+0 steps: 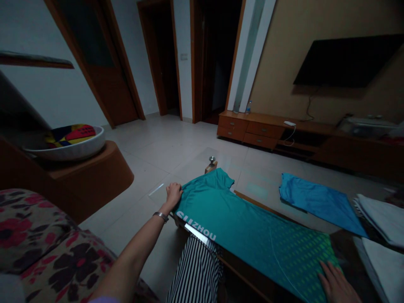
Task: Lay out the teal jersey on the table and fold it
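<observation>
While the left hand point(174, 193) pinches the teal jersey point(252, 235) at its shoulder and the right hand point(336, 284) lies flat and open on its hem, the cloth looks thin, limp and slippery; corners seem the best hold.

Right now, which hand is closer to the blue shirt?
Right. The right hand lies flat on the teal shirt's hem, just below the blue shirt. The left hand grips the teal shirt's far sleeve edge.

The person's left hand point(173, 194) is gripping the shoulder edge of a teal jersey point(249, 229) that is lying spread across the glass table point(252, 181), while the right hand point(336, 284) is pressing flat on its hem.
</observation>
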A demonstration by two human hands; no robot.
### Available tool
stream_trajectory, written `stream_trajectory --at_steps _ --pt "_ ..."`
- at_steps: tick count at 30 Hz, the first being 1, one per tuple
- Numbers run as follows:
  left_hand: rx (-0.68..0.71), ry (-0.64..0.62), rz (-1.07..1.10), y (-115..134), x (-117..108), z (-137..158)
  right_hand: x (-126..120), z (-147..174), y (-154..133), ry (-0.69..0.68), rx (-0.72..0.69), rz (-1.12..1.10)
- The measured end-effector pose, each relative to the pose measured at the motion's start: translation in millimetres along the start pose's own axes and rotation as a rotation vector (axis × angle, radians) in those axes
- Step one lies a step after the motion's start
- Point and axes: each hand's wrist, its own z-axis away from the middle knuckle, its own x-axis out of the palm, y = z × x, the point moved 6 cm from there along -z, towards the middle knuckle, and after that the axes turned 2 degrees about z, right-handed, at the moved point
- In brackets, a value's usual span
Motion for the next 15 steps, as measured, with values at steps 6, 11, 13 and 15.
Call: stream_trajectory --at_steps 6,11,13,15 --pt "-0.027 -0.071 0.041 -7 5 -13 7 -3 3 0.006 -0.021 -0.002" --pt "-0.061 -0.085 -0.003 -18 2 -12 -1 -6 -4 0.021 -0.01 -0.016" --pt "-0.07 -0.09 -0.028 -21 1 -10 -5 -6 -6 0.04 -0.012 -0.024" --pt "-0.073 -0.091 -0.047 -23 -1 -7 -6 -6 -7 0.051 -0.019 -0.031"
